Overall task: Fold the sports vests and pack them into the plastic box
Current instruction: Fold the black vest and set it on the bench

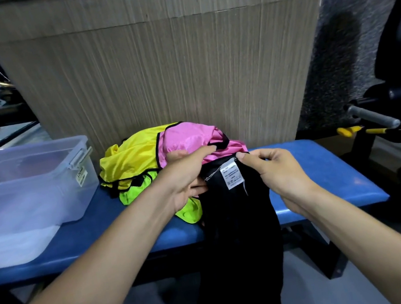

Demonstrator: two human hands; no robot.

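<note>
One clear plastic box (28, 184) at blue bench (328, 171) left end, contents unclear; both hands, left hand (185, 178) and right hand (278, 171), pinch black mesh vest (237, 225); three coloured vests (142, 155) piled behind.

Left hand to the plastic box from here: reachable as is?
Probably yes, once freed. The plastic box sits open on the bench with nothing between it and the left hand, but that hand and the right hand grip the black vest.

Glossy pink vest (187, 140) cloth; matt black vest (239, 224); translucent smooth plastic box (41, 182) at nine o'clock; table (328, 171) padded blue.
</note>
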